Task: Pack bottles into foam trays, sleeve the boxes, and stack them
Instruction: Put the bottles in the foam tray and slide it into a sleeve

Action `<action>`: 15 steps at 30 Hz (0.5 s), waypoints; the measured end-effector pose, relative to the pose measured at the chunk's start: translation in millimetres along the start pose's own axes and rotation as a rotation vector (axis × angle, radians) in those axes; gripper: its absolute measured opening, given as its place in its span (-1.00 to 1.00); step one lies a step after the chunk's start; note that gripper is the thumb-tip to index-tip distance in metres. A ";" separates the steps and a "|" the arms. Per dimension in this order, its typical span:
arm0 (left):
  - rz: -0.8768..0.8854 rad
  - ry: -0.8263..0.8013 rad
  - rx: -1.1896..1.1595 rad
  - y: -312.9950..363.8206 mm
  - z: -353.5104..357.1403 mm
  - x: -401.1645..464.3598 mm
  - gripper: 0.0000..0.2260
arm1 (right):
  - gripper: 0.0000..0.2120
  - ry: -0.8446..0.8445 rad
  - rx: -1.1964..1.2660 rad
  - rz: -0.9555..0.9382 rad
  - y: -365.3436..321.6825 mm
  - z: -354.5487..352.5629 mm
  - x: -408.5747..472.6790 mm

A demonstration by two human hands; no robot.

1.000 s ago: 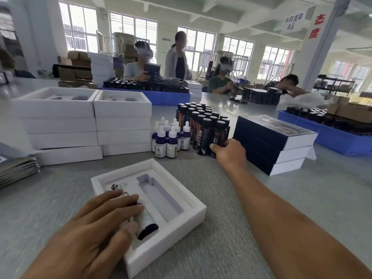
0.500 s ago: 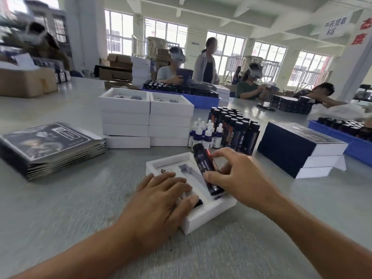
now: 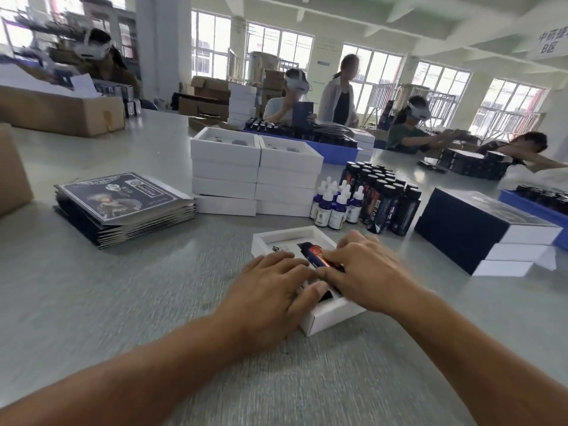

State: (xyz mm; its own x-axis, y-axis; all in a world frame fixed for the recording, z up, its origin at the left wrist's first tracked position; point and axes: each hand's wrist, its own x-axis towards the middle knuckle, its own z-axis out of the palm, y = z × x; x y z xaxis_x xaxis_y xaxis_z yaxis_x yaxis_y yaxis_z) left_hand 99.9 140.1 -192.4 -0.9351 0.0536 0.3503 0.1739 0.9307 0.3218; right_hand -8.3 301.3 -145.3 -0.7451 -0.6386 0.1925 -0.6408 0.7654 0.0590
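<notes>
So the dark bottle (image 3: 316, 256) that was tilted up half a second ago now lies flat in the tray (image 3: 330, 318), right hand (image 3: 365, 275) gripping it. Left hand (image 3: 270, 293) stays flat on the tray's near left, fingers spread, holding nothing. A second bottle (image 3: 325, 295) peeks out between the hands. Labels too blurry to read.

There is one camera, worn on the person's head. It looks forward and down across the grey table (image 3: 92, 302), close over the near edge. Its wide view reaches the far edge and the windows behind.
</notes>
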 end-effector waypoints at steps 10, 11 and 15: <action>-0.011 -0.024 0.172 12.8 -7.9 -6.2 -0.32 | -0.58 -0.202 0.447 0.022 14.4 0.3 -5.2; -0.005 -0.017 0.233 16.7 -8.7 -8.0 -0.30 | -0.60 -0.221 0.442 -0.003 13.1 -3.4 -1.6; 0.030 -0.008 0.357 28.2 -10.5 -11.5 -0.31 | -0.59 -0.186 0.439 -0.049 2.5 -3.8 7.5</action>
State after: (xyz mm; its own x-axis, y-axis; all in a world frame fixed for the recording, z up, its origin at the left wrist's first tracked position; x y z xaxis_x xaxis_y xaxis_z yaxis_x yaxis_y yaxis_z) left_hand 118.8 161.9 -178.0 -0.9338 0.0845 0.3477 0.0838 0.9963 -0.0170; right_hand -14.7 298.8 -140.0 -0.7067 -0.7073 0.0185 -0.6639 0.6537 -0.3632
